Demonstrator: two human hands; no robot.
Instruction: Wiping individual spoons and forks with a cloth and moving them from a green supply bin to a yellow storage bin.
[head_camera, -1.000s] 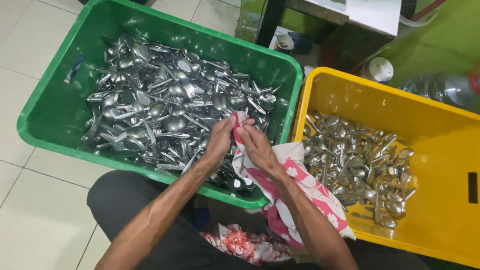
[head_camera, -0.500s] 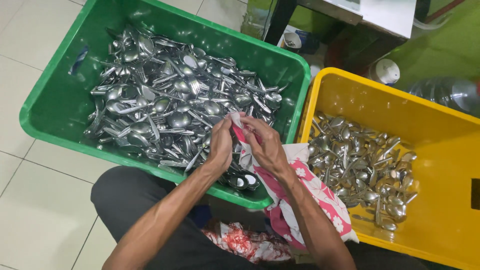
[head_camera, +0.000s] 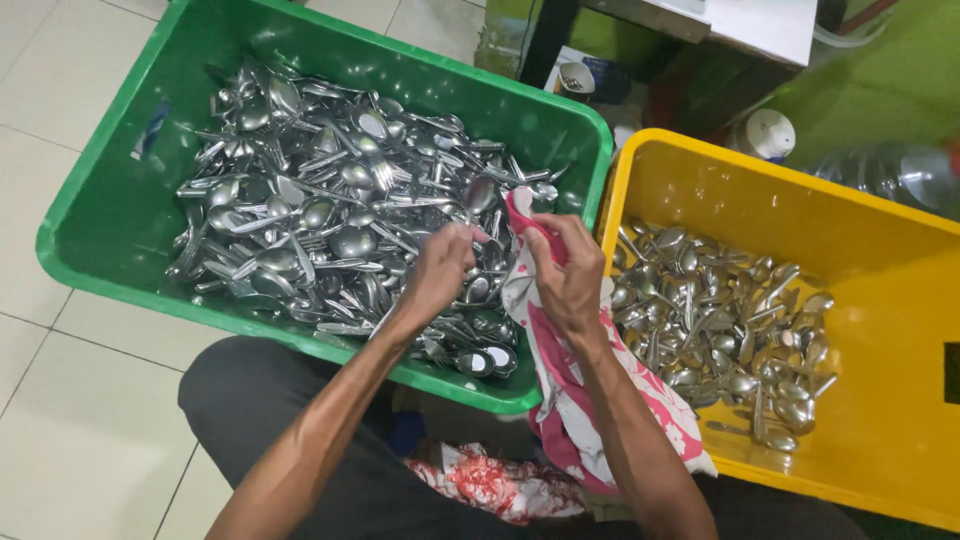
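Two big tubs fill the floor: a green tub (head_camera: 90, 215) at ten o'clock, heaped with unsorted spoons and forks (head_camera: 320, 215), and a yellow tub (head_camera: 900, 290) at three o'clock holding a thinner layer of spoons (head_camera: 720, 320). Between them, over the green tub's near corner, a pink-and-white cloth (head_camera: 560, 400) hangs down toward the person's lap at six o'clock.

The step in hand looks like wiping one piece of cutlery. The left hand (head_camera: 440, 268) is closed narrowly on a spoon (head_camera: 480, 195) by its handle, bowl pointing to twelve o'clock. The right hand (head_camera: 570, 275) is closed around the top of the cloth, just beside that spoon.

The next move would seem to call for the cloth to close round the bowl while the left hand keeps its pinch firm.

The spoon's handle is hidden behind fingers and cloth. A second patterned cloth (head_camera: 490, 485) at six o'clock is partly covered by the arms. The bottles (head_camera: 890, 170) at two o'clock are cut off and hard to make out.
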